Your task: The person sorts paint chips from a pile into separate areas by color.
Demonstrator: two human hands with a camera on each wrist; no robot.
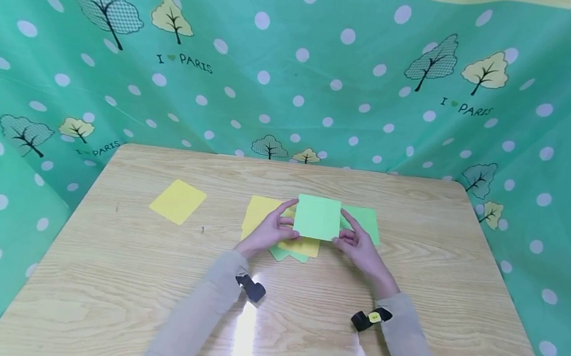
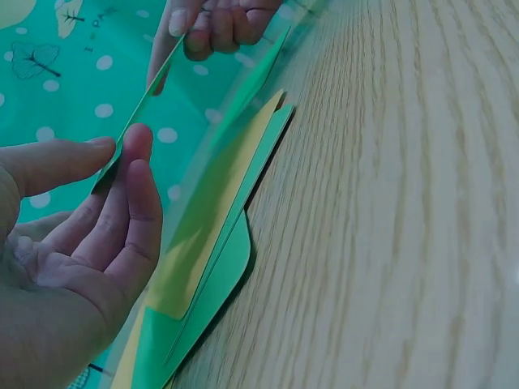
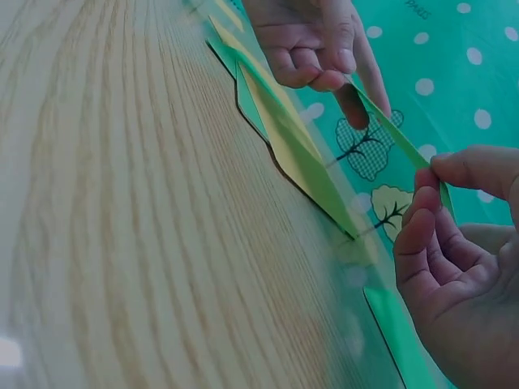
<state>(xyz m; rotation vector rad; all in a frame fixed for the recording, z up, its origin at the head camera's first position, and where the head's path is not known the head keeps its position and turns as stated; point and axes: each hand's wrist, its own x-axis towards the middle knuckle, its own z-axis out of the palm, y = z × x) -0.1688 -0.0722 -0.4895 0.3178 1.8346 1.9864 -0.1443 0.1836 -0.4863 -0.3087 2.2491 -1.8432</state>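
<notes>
A light green square card (image 1: 317,217) is held up off the table between both hands, tilted in the wrist views. My left hand (image 1: 271,229) pinches its left side between thumb and fingers. On the opposite side my right hand (image 1: 360,250) pinches the edge the same way. Below the card lie overlapping yellow cards (image 1: 259,210) with green cards (image 1: 280,254) poking out from under them. Another green card (image 1: 369,226) lies behind the right hand, partly hidden by it and the held card.
A single yellow card (image 1: 178,201) lies turned at an angle on the left of the wooden table (image 1: 116,294). A green dotted curtain (image 1: 297,84) hangs behind the table and along both its sides. Light glares off the tabletop near the front.
</notes>
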